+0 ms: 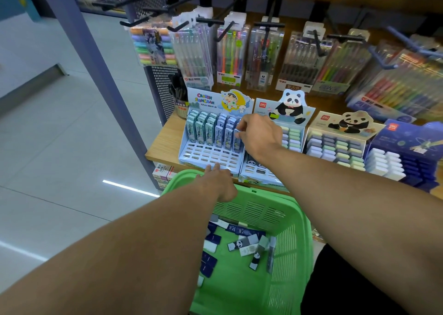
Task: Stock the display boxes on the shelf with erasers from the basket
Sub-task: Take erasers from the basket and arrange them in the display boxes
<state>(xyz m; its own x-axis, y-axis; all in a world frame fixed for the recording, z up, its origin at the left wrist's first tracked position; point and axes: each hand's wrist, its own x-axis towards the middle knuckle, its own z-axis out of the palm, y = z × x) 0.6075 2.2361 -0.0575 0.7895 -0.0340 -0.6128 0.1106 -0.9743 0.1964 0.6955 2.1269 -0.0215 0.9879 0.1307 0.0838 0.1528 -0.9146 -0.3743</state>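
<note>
Stocking partly done: the cartoon box (211, 135) holds upright sleeved erasers in its rear rows, its 3 or so front rows of slots are bare, and loose erasers (242, 245) lie in the basket (297, 231). Right hand (259, 135) has fingers curled at the box's right-most column, apparently pinching an eraser (237, 136), though the grip is partly hidden; left hand (217, 183) rests extended fingers on the box's front edge. Boxes are glossy printed card with punched rectangular slots; the basket is slotted green plastic.
</note>
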